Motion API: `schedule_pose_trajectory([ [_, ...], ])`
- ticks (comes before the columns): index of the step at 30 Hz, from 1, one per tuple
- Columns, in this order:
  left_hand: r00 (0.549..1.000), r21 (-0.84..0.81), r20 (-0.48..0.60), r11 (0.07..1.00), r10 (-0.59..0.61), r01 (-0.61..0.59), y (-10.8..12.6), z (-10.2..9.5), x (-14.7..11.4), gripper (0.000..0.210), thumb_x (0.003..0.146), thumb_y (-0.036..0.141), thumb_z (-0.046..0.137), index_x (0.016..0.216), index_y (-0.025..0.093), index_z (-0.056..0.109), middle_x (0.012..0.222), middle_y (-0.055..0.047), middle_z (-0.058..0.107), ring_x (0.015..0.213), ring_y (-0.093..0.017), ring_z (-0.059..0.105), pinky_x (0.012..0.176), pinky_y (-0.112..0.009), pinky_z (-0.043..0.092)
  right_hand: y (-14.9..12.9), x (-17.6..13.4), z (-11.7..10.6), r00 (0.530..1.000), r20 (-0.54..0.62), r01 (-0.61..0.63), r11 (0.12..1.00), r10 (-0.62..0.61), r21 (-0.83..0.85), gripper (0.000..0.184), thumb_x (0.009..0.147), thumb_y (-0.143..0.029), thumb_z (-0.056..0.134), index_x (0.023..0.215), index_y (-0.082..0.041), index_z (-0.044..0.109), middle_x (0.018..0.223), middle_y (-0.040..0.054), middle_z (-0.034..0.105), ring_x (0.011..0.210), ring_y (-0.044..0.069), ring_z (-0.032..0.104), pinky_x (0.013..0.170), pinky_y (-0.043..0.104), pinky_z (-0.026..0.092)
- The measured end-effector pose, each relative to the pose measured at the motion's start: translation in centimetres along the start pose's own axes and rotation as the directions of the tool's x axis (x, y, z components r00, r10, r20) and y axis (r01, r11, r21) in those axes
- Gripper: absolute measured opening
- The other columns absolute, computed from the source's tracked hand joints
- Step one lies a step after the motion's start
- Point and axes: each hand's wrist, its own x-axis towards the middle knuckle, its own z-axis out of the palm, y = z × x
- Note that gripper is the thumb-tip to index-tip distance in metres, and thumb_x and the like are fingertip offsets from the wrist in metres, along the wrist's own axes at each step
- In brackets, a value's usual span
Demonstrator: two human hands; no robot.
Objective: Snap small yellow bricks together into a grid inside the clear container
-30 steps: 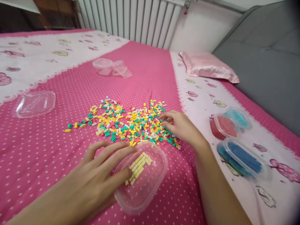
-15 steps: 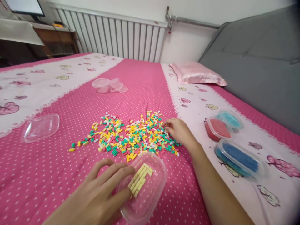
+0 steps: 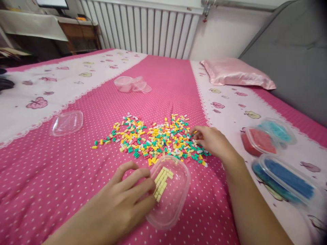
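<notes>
At upper left, a desk (image 3: 38, 25) is seen beyond the pink dotted bedspread (image 3: 51, 177), then a white radiator (image 3: 145, 27). Lower centre, a clear container (image 3: 175, 194) of yellow bricks (image 3: 161, 182) is touched by the left hand (image 3: 127, 197); mid-frame, scattered bricks (image 3: 155, 139) are met by the curled right hand (image 3: 213, 141). Neither grip can be told. Far right, a grey headboard (image 3: 293, 51) is seen.

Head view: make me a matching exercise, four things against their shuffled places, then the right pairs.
1. left hand
2. right hand
3. lined-up pale yellow bricks
4. pink pillow

A. in the clear container
B. near the gray headboard
C. at the clear container's left rim
D. at the loose brick pile's right edge

Pairs: 1-C, 2-D, 3-A, 4-B
</notes>
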Motion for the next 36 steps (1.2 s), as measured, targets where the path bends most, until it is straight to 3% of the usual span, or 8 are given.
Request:
schedule_pose_trajectory([
  [6, 1.0, -0.024, -0.008, 1.0, -0.016, 0.016, 0.6, 0.1, 0.0, 0.026, 0.105, 0.019, 0.047, 0.085, 0.021, 0.064, 0.087, 0.003, 0.068, 0.101, -0.017, 0.058, 0.113, -0.038, 0.023, -0.2, -0.4, -0.5, 0.997, -0.075, 0.024, 1.0, -0.025, -0.018, 0.038, 0.078, -0.004, 0.06, 0.107, -0.025, 0.069, 0.086, -0.0006, 0.074, 0.077, 0.018, 0.067, 0.069, 0.03, 0.045],
  [12, 1.0, -0.007, -0.011, 1.0, -0.013, 0.013, 1.0, 0.5, 0.1, 0.026, 0.104, 0.017, 0.048, 0.083, 0.021, 0.063, 0.084, 0.002, 0.066, 0.104, -0.016, 0.059, 0.114, -0.039, 0.022, -2.2, -1.2, -2.5, 0.986, -0.161, 0.036, 0.999, -0.031, 0.031, 0.031, 0.083, -0.008, 0.061, 0.109, -0.023, 0.068, 0.09, 0.0016, 0.074, 0.082, 0.019, 0.07, 0.072, 0.031, 0.05],
  [15, 1.0, -0.003, 0.001, 1.0, -0.022, 0.022, 1.2, 0.5, 0.2, 0.03, 0.104, 0.016, 0.045, 0.081, 0.022, 0.062, 0.082, 0.003, 0.066, 0.097, -0.016, 0.059, 0.114, -0.039, 0.022, -4.5, -2.3, -3.9, 0.987, -0.101, 0.142, 0.972, -0.125, 0.189, 0.018, 0.086, -0.013, 0.064, 0.098, -0.023, 0.072, 0.09, 0.0009, 0.076, 0.079, 0.016, 0.07, 0.071, 0.028, 0.052],
  [18, 1.0, 0.004, -0.001, 1.0, -0.01, 0.01, 1.4, 0.5, 0.3, 0.033, 0.106, 0.018, 0.043, 0.079, 0.022, 0.062, 0.079, 0.005, 0.064, 0.088, -0.015, 0.057, 0.112, -0.039, 0.022, -7.5, -4.0, -4.5, 0.95, -0.013, 0.301, 0.901, -0.313, 0.313, 0.011, 0.086, -0.018, 0.069, 0.083, -0.026, 0.076, 0.086, -0.0013, 0.077, 0.08, 0.016, 0.07, 0.072, 0.028, 0.053],
  [21, 1.0, 0.029, -0.015, 0.999, -0.018, 0.019, 1.9, 0.9, 0.4, 0.033, 0.105, 0.018, 0.045, 0.076, 0.022, 0.061, 0.075, 0.005, 0.062, 0.081, -0.015, 0.053, 0.111, -0.04, 0.024, -10.1, -5.5, -3.9, 0.905, 0.092, 0.364, 0.867, -0.416, 0.341, 0.017, 0.083, -0.012, 0.071, 0.087, -0.028, 0.077, 0.09, -0.0031, 0.078, 0.082, 0.016, 0.071, 0.074, 0.027, 0.054],
  [24, 0.998, 0.059, -0.037, 0.997, -0.051, 0.053, 2.9, 1.4, 0.3, 0.033, 0.104, 0.016, 0.044, 0.077, 0.021, 0.062, 0.074, 0.004, 0.061, 0.077, -0.016, 0.05, 0.109, -0.042, 0.027, -11.4, -6.3, -2.5, 0.883, 0.16, 0.396, 0.884, -0.441, 0.249, 0.019, 0.087, -0.014, 0.065, 0.087, -0.03, 0.075, 0.095, -0.0029, 0.077, 0.085, 0.018, 0.071, 0.076, 0.03, 0.055],
  [30, 0.981, 0.194, -0.151, 0.969, -0.125, 0.153, 5.3, 2.3, 0.3, 0.032, 0.102, 0.014, 0.044, 0.087, 0.021, 0.071, 0.079, 0.002, 0.067, 0.083, -0.017, 0.054, 0.109, -0.04, 0.031, -11.2, -6.9, -0.7, 0.911, 0.133, 0.381, 0.92, -0.39, 0.087, 0.021, 0.087, -0.022, 0.056, 0.094, -0.035, 0.071, 0.087, -0.0015, 0.076, 0.074, 0.024, 0.07, 0.061, 0.035, 0.048],
  [36, 0.961, 0.257, -0.249, 0.949, -0.118, 0.183, 6.6, 3.7, -1.2, 0.027, 0.099, 0.021, 0.049, 0.092, 0.027, 0.074, 0.095, 0.003, 0.07, 0.101, -0.018, 0.058, 0.122, -0.039, 0.027, -12.8, -8.2, 0.5, 0.935, 0.127, 0.332, 0.943, -0.33, 0.007, 0.02, 0.088, -0.017, 0.046, 0.076, -0.027, 0.058, 0.067, 0.0001, 0.065, 0.054, 0.019, 0.057, 0.052, 0.033, 0.031],
])
